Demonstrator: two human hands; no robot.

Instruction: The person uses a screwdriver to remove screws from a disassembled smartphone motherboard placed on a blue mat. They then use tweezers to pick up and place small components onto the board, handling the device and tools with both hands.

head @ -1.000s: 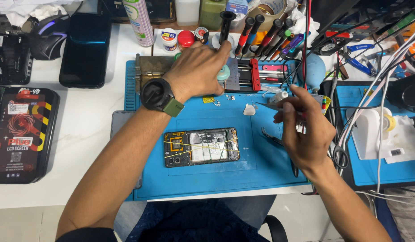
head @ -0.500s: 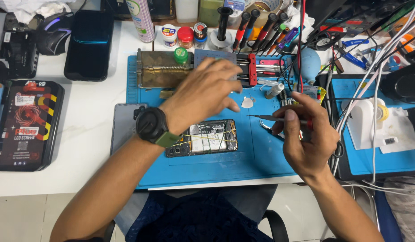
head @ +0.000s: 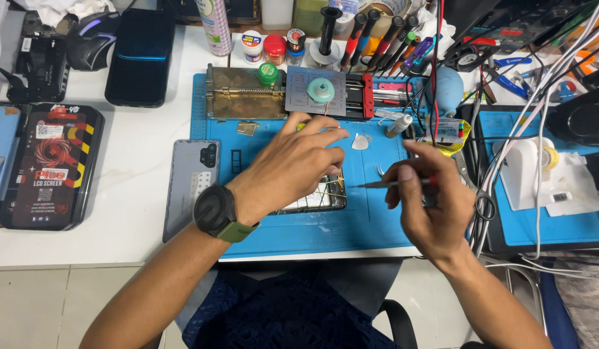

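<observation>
L hand (head: 293, 165) spread loose over opened phone (head: 325, 197), grasping nothing. R hand (head: 432, 207) pinches tweezers (head: 383, 184); bare blue mat (head: 364, 226) betw. hands, near front edge.

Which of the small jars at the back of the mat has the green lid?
The green-lidded jar standing on the brass-coloured fixture. The white-lidded jar and red-lidded jar stand farther back, on the white table beyond the mat.

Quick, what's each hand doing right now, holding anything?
Left hand: open, fingers spread over the opened phone, gripping nothing.
Right hand: closed around the slim tweezers, tip pointing at the phone.
</observation>
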